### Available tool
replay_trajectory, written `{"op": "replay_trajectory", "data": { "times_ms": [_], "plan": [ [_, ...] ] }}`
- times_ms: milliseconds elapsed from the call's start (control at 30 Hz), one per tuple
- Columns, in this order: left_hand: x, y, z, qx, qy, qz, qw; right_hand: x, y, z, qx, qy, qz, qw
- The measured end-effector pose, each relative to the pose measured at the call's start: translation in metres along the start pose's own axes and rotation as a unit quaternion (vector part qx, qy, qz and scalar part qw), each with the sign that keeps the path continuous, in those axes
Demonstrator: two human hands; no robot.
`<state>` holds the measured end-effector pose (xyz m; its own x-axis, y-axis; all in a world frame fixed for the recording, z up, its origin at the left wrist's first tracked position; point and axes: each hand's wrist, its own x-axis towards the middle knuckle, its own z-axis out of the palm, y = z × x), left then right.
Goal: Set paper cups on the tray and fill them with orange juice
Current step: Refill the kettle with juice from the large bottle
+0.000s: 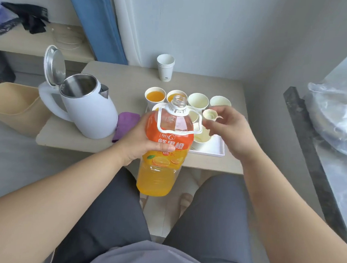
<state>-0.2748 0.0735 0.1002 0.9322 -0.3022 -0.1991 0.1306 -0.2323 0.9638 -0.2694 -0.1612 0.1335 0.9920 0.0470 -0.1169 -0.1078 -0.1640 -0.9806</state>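
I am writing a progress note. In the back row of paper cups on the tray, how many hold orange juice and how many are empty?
Paper cups with orange juice: 2
Empty paper cups: 2
Total in the back row: 4

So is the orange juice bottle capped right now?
Open: the orange juice bottle has a bare neck, and the right hand pinches its cap.

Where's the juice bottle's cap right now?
Head view, right of centre: the bottle cap is pinched in the right hand, just right of the neck of the open orange juice bottle, above the white tray.
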Motion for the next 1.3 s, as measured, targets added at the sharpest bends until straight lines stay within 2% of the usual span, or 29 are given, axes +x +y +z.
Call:
{"op": "replay_trajectory", "data": {
  "times_ms": [67,167,300,400,633,767,1000,1300],
  "plan": [
    [0.001,0.007,0.004,0.012,-0.015,0.013,1.0,0.007,-0.034,-0.009,-0.053,-0.056,-0.028,0.997],
    [0.004,0.015,0.004,0.025,-0.042,0.017,0.999,0.015,-0.078,-0.013,-0.211,-0.126,-0.046,0.968],
    [0.004,0.033,0.0,0.046,-0.065,0.027,0.996,0.02,-0.118,-0.009,-0.417,-0.153,-0.088,0.891],
    [0.001,0.042,-0.004,0.065,-0.072,0.027,0.995,0.017,-0.136,-0.002,-0.504,-0.168,-0.122,0.838],
    [-0.004,0.052,-0.014,0.088,-0.065,0.011,0.994,0.009,-0.145,0.01,-0.527,-0.203,-0.12,0.817],
    [-0.007,0.05,-0.017,0.086,-0.066,0.004,0.994,0.004,-0.151,0.013,-0.551,-0.232,-0.125,0.792],
    [-0.01,0.051,-0.016,0.083,-0.062,0.017,0.994,0.001,-0.162,0.013,-0.528,-0.203,-0.119,0.816],
    [-0.007,0.059,-0.029,0.065,-0.095,0.037,0.993,0.0,-0.177,0.02,-0.516,-0.2,-0.159,0.818]
  ]
}}
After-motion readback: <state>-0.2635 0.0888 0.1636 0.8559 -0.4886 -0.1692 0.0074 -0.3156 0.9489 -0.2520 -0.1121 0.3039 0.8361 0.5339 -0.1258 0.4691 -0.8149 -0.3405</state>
